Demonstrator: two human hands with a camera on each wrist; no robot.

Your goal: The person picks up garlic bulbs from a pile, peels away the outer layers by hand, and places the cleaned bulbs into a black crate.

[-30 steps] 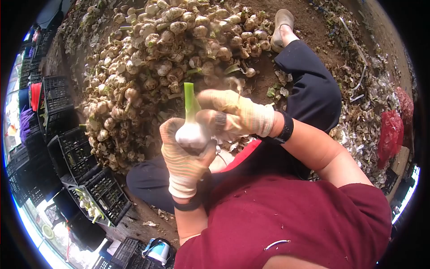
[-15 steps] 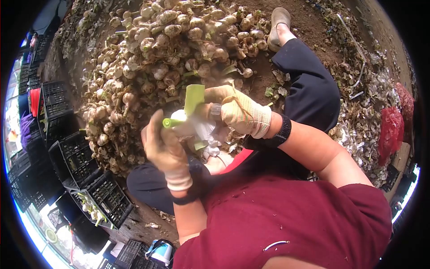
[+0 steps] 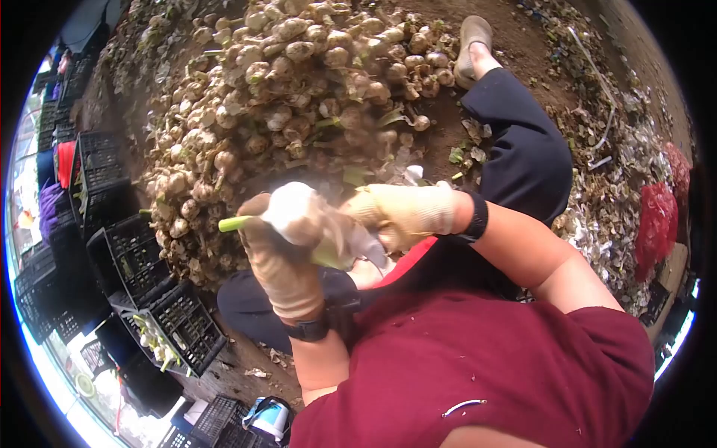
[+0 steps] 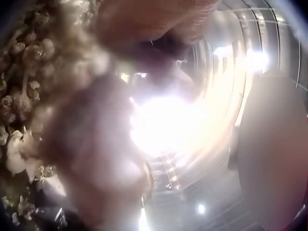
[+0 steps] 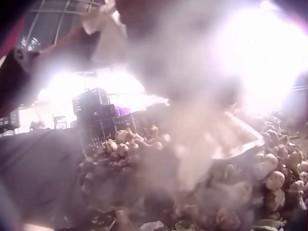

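My gloved left hand (image 3: 280,261) grips a white garlic bulb (image 3: 295,211), whose cut green stem (image 3: 235,223) points left. Close against its right side is my gloved right hand (image 3: 407,213), fingers curled on loose garlic skin (image 3: 366,246) that hangs below them. In the left wrist view the bulb and fingers are blurred against glare. Through the right wrist view's haze, a pale flap of skin shows by the fingers. Beyond both hands lies a large heap of unpeeled garlic (image 3: 276,112).
Black plastic crates (image 3: 179,328) stand along the left, one holding cleaned garlic (image 3: 153,340). A blue-and-white container (image 3: 267,418) sits at lower left. Shed skins (image 3: 597,231) and a red mesh bag (image 3: 657,224) lie at right, past my bent leg (image 3: 523,142).
The bulb has turned from stem up to stem left in my left hand. Outer leaf and skin have come away toward my right hand, and a pale scrap appears beyond it.
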